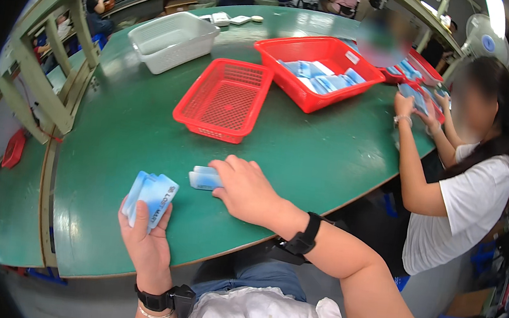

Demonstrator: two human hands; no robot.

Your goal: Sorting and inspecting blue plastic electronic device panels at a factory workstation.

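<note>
My left hand [148, 234] is closed around a few flat, light-blue pieces with rounded corners and dark print [155, 198], fanned a little apart above the table's near edge. To its right, my right hand [245, 189] has its thumb and fingers on a small stack of similar light-blue pieces [204, 179], low over the green table [303, 157]. Whether that stack rests on the tabletop I cannot tell. Beyond my hands lies a red plastic basket [226, 104] with a lattice bottom and nothing in it. Behind it, a larger red basket [312, 103] holds several more light-blue pieces.
A white plastic basket [171, 40] stands at the far left, with small white devices [221, 19] beside it. On the right a co-worker [461, 179] handles blue pieces near another red basket [425, 68]. A green metal frame [39, 101] rises along the left.
</note>
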